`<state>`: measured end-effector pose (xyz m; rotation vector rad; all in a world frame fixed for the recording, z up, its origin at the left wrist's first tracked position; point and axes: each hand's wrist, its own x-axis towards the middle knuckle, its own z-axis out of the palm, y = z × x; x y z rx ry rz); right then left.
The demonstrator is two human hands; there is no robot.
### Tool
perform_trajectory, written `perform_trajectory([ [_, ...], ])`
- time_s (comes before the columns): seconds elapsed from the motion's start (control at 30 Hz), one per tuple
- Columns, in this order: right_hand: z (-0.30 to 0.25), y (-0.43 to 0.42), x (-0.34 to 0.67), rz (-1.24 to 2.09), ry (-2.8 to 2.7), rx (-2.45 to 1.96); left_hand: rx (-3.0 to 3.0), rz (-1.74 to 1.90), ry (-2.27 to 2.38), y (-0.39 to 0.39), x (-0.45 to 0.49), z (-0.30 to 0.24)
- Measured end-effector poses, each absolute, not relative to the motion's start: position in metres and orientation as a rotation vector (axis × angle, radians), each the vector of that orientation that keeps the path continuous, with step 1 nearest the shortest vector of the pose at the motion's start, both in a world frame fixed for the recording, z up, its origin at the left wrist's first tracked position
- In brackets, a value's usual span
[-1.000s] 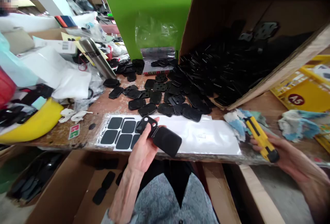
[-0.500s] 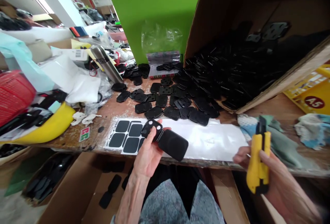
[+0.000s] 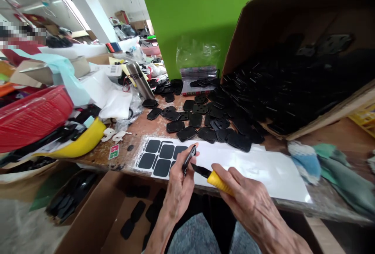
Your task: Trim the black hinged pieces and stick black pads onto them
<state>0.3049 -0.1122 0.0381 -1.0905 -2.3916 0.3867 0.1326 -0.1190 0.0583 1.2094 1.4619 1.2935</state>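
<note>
My left hand (image 3: 179,185) is closed on a black plastic piece (image 3: 189,158), held edge-on over the desk's (image 3: 146,129) front edge. My right hand (image 3: 249,203) grips a yellow knife (image 3: 217,180), its blade tip against the piece. Beyond lie a sticker sheet (image 3: 159,156) and loose black pieces (image 3: 202,123).

A worn wooden surface (image 3: 137,127) crowded from edge to edge. Along its near edge lies a long white sheet (image 3: 249,166), with 2 rows of black pads (image 3: 159,156) at its left end. Loose black plastic pieces (image 3: 193,119) are strewn across the middle, spilling from a large cardboard box (image 3: 263,16) tipped on its side at the right. Blue and green rags (image 3: 307,160) sit at the near right corner. Toward the left are a steel flask (image 3: 140,84), white plastic sheeting (image 3: 117,103), a yellow curved part (image 3: 82,144), a red basket (image 3: 32,115) and a small red-and-green label (image 3: 114,151). A clear packet (image 3: 199,78) stands at the far edge.
</note>
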Motion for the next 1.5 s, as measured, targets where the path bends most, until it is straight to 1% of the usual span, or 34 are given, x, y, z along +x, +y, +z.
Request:
perform_trajectory([
  [0.13,0.053,-0.112,0.302,0.112,-2.509,-1.083,1.437,1.248,1.555,-0.121,0.123,0.052],
  [0.37,0.065,-0.112,0.304,-0.113,-2.579,-1.029,1.683,1.173,1.681,-0.125,0.118,0.045],
  [0.5,0.067,-0.113,0.307,-0.178,-2.582,-1.039,1.754,1.146,1.678,-0.127,0.117,0.042],
  [0.6,0.065,-0.102,0.314,-0.118,-2.613,-1.092,1.773,1.166,1.649,-0.132,0.119,0.044],
  [0.63,0.063,-0.095,0.318,-0.069,-2.61,-1.15,1.746,1.191,1.642,-0.134,0.121,0.046],
  [0.7,0.055,-0.08,0.33,0.152,-2.49,-1.309,1.563,1.259,1.607,-0.138,0.125,0.051],
  [0.77,0.045,-0.069,0.341,0.402,-2.306,-1.405,1.157,1.343,1.479,-0.138,0.128,0.056],
  [0.83,0.035,-0.067,0.348,0.654,-2.139,-1.42,0.676,1.374,1.233,-0.133,0.131,0.062],
  [0.93,0.027,-0.083,0.345,1.244,-1.742,-1.383,0.247,1.41,0.922,-0.121,0.133,0.066],
  [1.0,0.025,-0.099,0.333,1.645,-1.366,-1.256,0.158,1.454,0.863,-0.113,0.136,0.064],
  [1.03,0.025,-0.106,0.326,1.756,-1.219,-1.192,0.144,1.461,0.85,-0.111,0.137,0.063],
  [1.1,0.024,-0.116,0.311,1.868,-0.996,-1.092,0.142,1.453,0.828,-0.108,0.139,0.058],
  [1.2,0.023,-0.121,0.296,1.903,-0.806,-1.042,0.149,1.452,0.782,-0.107,0.141,0.053],
  [1.5,0.018,-0.121,0.29,1.818,-0.85,-1.025,0.147,1.474,0.793,-0.108,0.131,0.047],
])
